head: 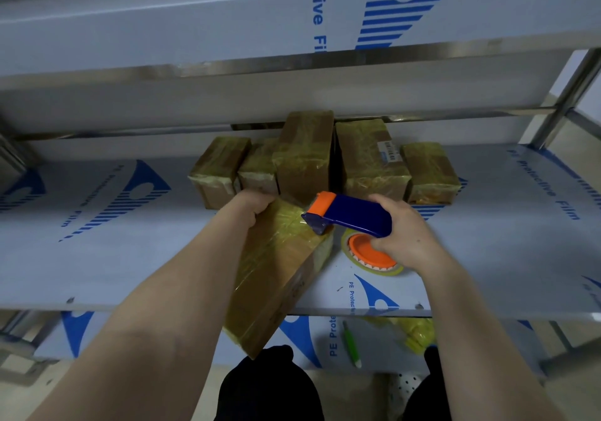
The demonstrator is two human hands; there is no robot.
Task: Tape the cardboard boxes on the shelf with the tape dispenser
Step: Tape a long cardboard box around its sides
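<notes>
Film-covered shelf fills the frame, with taped boxes ranked at upper centre. One box juts over the front edge, likely for reach. The left hand grips its far end steady, and the right hand holds the dispenser, nose on top.

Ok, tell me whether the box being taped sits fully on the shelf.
Overhangs: the box lies diagonally, its near corner past the shelf edge; the left hand grips its far end.

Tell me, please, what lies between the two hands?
In the head view: the top of the tape-wrapped brown cardboard box and the nose of the blue-and-orange plastic tape dispenser resting on it.
</notes>
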